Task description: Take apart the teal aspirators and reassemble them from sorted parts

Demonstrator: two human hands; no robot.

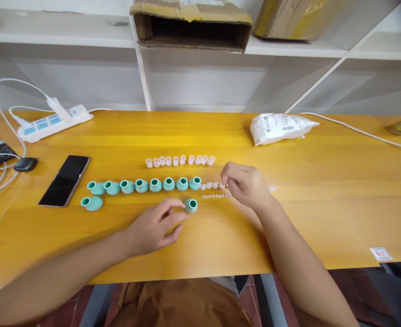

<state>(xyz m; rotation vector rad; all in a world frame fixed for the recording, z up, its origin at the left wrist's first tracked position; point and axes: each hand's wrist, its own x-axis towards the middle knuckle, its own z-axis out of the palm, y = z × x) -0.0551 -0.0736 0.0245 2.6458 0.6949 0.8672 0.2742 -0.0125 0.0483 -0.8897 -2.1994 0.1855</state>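
Observation:
A teal round-bellied little pot (191,205) stands alone in front of a row of similar teal pots (155,185). Beside it is my left hand (158,227), fingers apart, the index fingertip at the pot's left side; I cannot tell whether they touch. My right hand (246,185) is closed in a pinch at the right end of a line of small whitish pieces (215,185). Whatever its fingertips hold is hidden. Tiny translucent discs (216,196) lie in a line just below. Another teal pot (92,203) leans at the far left.
Behind the pots runs a row of small pale pink cups (175,161). A phone (65,180) and a power strip (56,122) with white cables lie on the left. A white plastic package (282,128) sits at the back right. Cardboard boxes (192,13) rest on the shelf above.

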